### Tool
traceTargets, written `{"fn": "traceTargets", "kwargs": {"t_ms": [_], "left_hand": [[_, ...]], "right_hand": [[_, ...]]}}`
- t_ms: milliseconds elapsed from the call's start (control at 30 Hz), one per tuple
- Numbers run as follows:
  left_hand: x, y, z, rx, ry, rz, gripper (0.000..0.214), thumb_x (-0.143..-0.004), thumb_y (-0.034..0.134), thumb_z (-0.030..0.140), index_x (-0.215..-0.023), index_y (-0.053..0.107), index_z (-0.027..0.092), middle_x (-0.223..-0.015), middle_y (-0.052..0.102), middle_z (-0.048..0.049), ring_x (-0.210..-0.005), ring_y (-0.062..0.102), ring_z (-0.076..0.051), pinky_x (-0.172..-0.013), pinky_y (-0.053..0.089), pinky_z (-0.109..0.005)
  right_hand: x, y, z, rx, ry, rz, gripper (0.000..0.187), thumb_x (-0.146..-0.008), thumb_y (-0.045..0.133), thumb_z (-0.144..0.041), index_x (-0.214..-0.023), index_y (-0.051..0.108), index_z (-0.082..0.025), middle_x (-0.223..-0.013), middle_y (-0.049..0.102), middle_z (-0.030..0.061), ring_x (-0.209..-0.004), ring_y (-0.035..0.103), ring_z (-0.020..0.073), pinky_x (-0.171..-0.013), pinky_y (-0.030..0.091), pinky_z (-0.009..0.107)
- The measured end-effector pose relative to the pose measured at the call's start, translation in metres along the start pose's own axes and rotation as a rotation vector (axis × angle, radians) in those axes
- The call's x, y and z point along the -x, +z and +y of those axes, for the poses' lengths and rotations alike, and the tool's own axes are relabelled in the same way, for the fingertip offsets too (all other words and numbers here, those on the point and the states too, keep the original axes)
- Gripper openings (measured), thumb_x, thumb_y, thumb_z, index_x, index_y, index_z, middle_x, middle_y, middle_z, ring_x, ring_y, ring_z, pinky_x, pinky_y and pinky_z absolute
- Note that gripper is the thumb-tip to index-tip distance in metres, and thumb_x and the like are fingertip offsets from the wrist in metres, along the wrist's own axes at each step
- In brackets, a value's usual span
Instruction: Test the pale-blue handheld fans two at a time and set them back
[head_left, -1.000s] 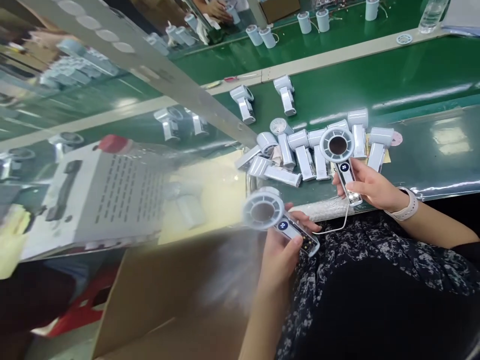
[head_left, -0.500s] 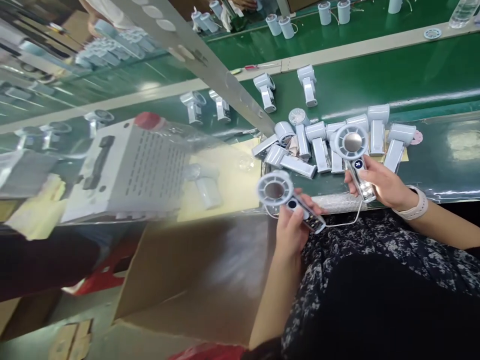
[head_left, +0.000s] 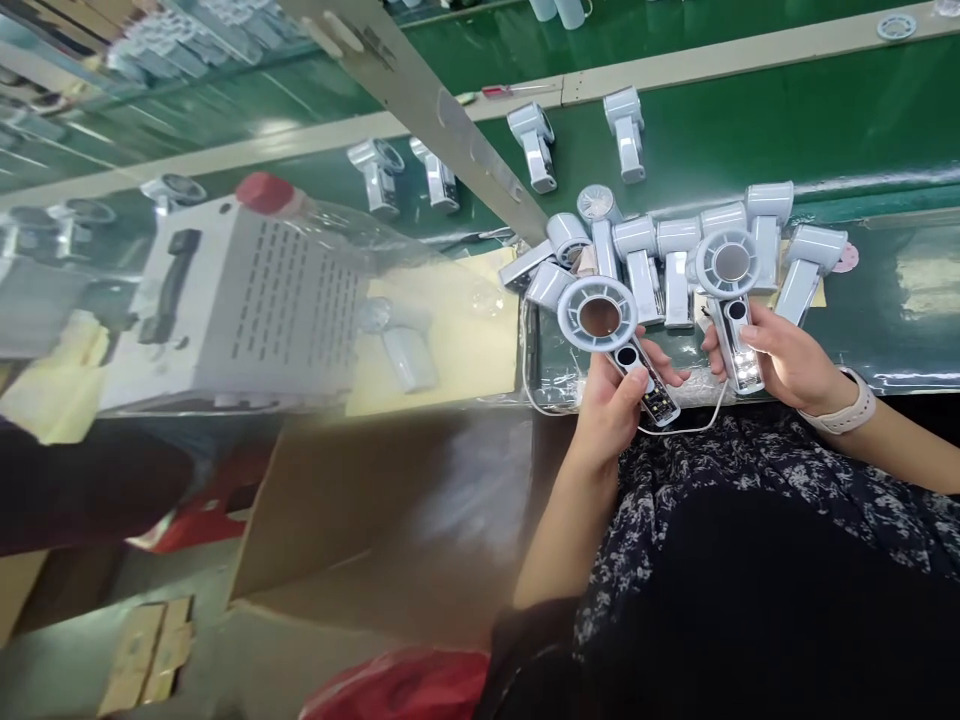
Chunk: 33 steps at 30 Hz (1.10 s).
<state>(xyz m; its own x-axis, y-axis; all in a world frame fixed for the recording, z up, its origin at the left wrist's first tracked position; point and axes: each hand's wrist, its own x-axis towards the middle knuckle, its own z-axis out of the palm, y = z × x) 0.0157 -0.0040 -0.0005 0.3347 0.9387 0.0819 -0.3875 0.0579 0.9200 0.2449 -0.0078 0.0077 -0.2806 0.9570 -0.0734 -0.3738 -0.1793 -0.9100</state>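
Green workbench mat (head_left: 862, 120) carrying a heap of white handheld fans (head_left: 645, 270)

Two more fans (head_left: 534, 148) (head_left: 625, 135) are lying apart from the heap, near the beige divider strip (head_left: 675, 68) — a red-handled screwdriver (head_left: 499, 91) is resting against that strip, a pink disc (head_left: 846, 258) is sitting just beside the heap's far end, and crumpled clear plastic (head_left: 694, 380) is lying along the near edge.
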Motion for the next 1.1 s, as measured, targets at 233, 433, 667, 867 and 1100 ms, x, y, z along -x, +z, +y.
{"fn": "traceTargets", "kwargs": {"t_ms": [233, 433, 667, 867, 1100], "left_hand": [[0.01, -0.008, 0.002, -0.075, 0.001, 0.042, 0.044, -0.096, 0.074, 0.05, -0.127, 0.054, 0.026, -0.103, 0.07, -0.0016, -0.085, 0.078, -0.021, -0.095, 0.065, -0.051], [0.0, 0.002, -0.002, -0.142, -0.052, 0.206, 0.059, -0.084, 0.086, 0.061, -0.112, 0.047, 0.027, -0.088, 0.072, 0.001, -0.061, 0.074, -0.019, -0.058, 0.061, -0.033], [-0.005, 0.03, 0.003, -0.024, -0.085, 0.205, 0.048, -0.092, 0.07, 0.069, -0.107, 0.051, 0.028, -0.084, 0.076, -0.001, -0.065, 0.076, -0.024, -0.053, 0.059, -0.034], [0.007, 0.029, 0.02, -0.027, -0.136, 0.168, 0.045, -0.093, 0.074, 0.061, -0.112, 0.049, 0.03, -0.094, 0.079, -0.0016, -0.062, 0.075, -0.022, -0.055, 0.06, -0.034], [0.011, 0.032, 0.034, -0.04, -0.113, 0.142, 0.056, -0.085, 0.088, 0.055, -0.125, 0.06, 0.028, -0.106, 0.075, -0.0053, -0.089, 0.077, -0.023, -0.076, 0.064, -0.035]], "right_hand": [[-0.002, 0.007, 0.005, -0.066, 0.091, 0.027, 0.038, -0.093, 0.08, -0.048, -0.11, 0.062, -0.02, -0.097, 0.074, 0.0066, -0.073, 0.069, 0.016, -0.061, 0.06, 0.027], [-0.001, 0.006, 0.012, -0.232, 0.081, -0.046, 0.052, -0.096, 0.073, -0.067, -0.119, 0.058, -0.022, -0.085, 0.076, 0.0035, -0.06, 0.067, 0.0158, -0.052, 0.058, 0.027], [0.003, -0.003, 0.018, -0.229, 0.137, 0.034, 0.045, -0.088, 0.084, -0.064, -0.099, 0.075, -0.021, -0.095, 0.079, 0.0057, -0.081, 0.073, 0.0196, -0.077, 0.065, 0.034], [0.015, 0.004, 0.002, -0.198, 0.038, -0.035, 0.04, -0.091, 0.084, -0.06, -0.094, 0.077, -0.021, -0.076, 0.073, 0.0008, -0.063, 0.066, 0.0163, -0.068, 0.062, 0.033], [0.009, 0.013, -0.005, -0.25, 0.103, 0.001, 0.032, -0.095, 0.07, -0.049, -0.11, 0.069, -0.021, -0.092, 0.076, 0.0068, -0.085, 0.073, 0.0239, -0.081, 0.065, 0.041]]}}
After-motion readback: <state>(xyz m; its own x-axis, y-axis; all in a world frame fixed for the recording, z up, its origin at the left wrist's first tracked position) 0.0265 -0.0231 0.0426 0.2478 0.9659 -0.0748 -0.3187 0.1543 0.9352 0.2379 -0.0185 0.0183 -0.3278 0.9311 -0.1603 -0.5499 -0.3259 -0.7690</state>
